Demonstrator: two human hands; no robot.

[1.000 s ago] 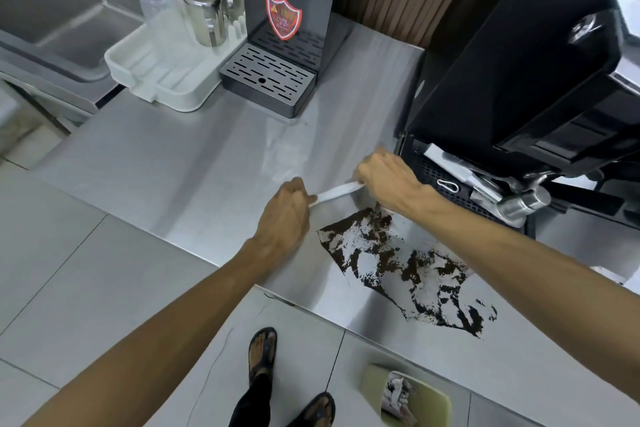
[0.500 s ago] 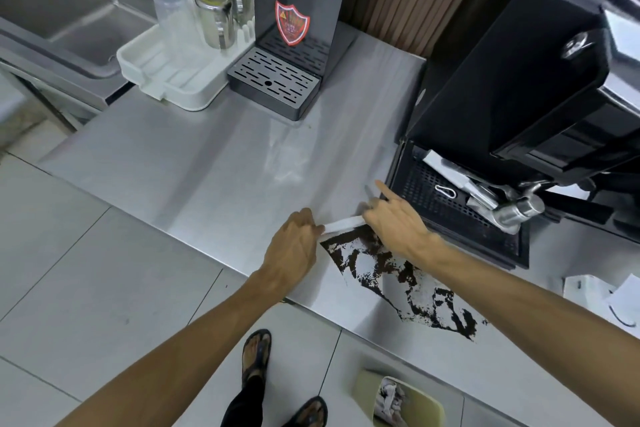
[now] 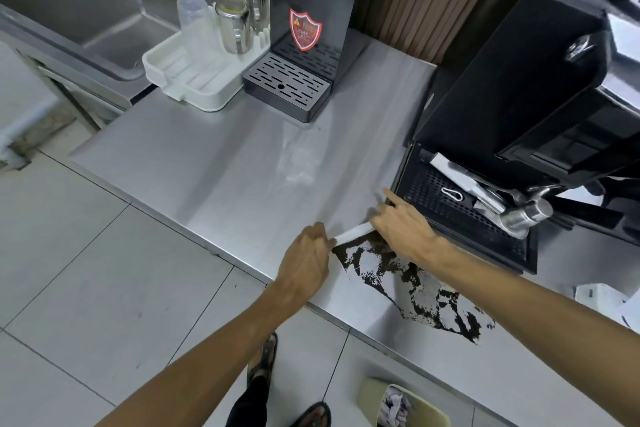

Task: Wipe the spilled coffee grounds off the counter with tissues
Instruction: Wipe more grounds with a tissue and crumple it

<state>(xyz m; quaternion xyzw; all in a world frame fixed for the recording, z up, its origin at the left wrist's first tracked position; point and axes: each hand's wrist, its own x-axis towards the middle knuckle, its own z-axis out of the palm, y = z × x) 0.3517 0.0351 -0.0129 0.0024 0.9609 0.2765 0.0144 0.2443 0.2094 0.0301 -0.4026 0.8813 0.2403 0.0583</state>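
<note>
Head view, looking down on a steel table (image 3: 225, 177). Left of centre, the left hand (image 3: 306, 260) pinches one end of a white tissue (image 3: 353, 231) pulled into a narrow strip. The right hand (image 3: 403, 229), blurred, seems to grip the other end, forefinger straight. Dark coffee grounds (image 3: 408, 282) spread rightward from the strip along the table's front edge.

Your left arm reaches up from bottom left, your right arm in from the right edge. Near frame centre, your left grip (image 3: 306, 260) pinches one end of a rolled tissue (image 3: 353, 230), your right grip (image 3: 401, 229) the other, forefinger stretched up-frame.
</note>
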